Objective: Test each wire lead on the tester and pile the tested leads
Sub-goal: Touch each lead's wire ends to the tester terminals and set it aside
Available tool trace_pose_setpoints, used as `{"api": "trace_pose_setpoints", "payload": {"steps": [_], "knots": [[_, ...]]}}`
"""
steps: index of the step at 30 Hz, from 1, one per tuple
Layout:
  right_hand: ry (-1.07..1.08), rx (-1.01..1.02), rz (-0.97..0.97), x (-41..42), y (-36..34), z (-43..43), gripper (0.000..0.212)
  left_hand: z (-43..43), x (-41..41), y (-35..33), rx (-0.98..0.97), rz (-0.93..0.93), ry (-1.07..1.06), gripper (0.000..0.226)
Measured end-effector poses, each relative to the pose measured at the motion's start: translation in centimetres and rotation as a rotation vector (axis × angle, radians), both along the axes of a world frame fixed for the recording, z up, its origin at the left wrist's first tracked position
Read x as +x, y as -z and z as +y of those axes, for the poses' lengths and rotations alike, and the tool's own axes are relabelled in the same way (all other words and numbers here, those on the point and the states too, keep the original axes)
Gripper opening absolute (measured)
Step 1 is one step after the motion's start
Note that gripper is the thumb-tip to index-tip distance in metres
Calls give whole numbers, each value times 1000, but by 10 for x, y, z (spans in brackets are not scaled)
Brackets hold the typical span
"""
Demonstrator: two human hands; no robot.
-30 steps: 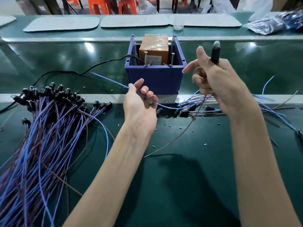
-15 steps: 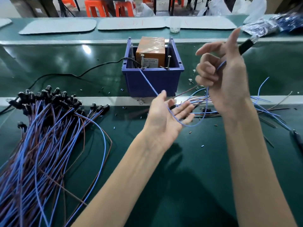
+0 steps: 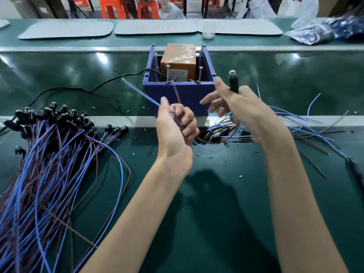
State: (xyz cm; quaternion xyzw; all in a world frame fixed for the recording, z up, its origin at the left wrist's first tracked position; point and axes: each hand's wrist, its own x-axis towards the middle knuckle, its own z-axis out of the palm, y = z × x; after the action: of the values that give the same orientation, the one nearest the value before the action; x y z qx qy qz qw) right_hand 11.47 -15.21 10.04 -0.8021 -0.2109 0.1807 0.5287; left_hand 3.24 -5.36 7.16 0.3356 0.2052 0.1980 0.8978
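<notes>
Head view: left hand pinches blue wire, right hand grips lamp holder — lead being presented for test. Next move likely calls for wire ends on the tester, just beyond both hands.

A glossy dark green tabletop lies under the left hand and right hand, light glinting off it beyond them, with pale grey mats on a farther ledge and orange stools behind that.
</notes>
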Motion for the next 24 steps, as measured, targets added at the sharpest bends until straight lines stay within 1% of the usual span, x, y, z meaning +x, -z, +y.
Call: {"api": "trace_pose_setpoints", "payload": {"steps": [2, 3, 6, 8, 10, 12, 14, 16, 18, 20, 22, 24], "knots": [[-74, -15, 15, -5, 4, 4, 39, -3, -1, -1, 120, 35, 112, 47], [-110, -10, 28, -7, 6, 5, 34, -4, -1, -1, 148, 52, 147, 47], [-182, 46, 42, -12, 10, 8, 23, -4, -2, 1, 198, 99, 200, 46], [-181, 133, 79, -13, 10, 10, 15, -1, -1, 0, 198, 119, 225, 44], [-155, 224, 136, -15, 10, 13, 14, 2, -1, -1, 168, 137, 228, 44], [-96, 251, 147, -16, 11, 17, 15, 4, 0, -1, 197, 174, 179, 45], [-12, 299, 158, -15, 12, 21, 20, 6, 0, 2, 291, 233, 58, 46], [69, 399, 197, -14, 12, 22, 28, 11, 0, 5, 343, 270, -86, 46], [136, 457, 200, -11, 13, 22, 30, 21, 1, 7, 344, 263, -174, 47], [212, 445, 163, -4, 18, 20, 33, 31, 2, 9, 378, 258, -210, 45], [271, 399, 172, 4, 22, 20, 34, 39, 1, 13, 518, 305, -209, 43], [299, 360, 215, 9, 25, 21, 33, 45, -1, 17, 720, 372, -193, 40]]}}
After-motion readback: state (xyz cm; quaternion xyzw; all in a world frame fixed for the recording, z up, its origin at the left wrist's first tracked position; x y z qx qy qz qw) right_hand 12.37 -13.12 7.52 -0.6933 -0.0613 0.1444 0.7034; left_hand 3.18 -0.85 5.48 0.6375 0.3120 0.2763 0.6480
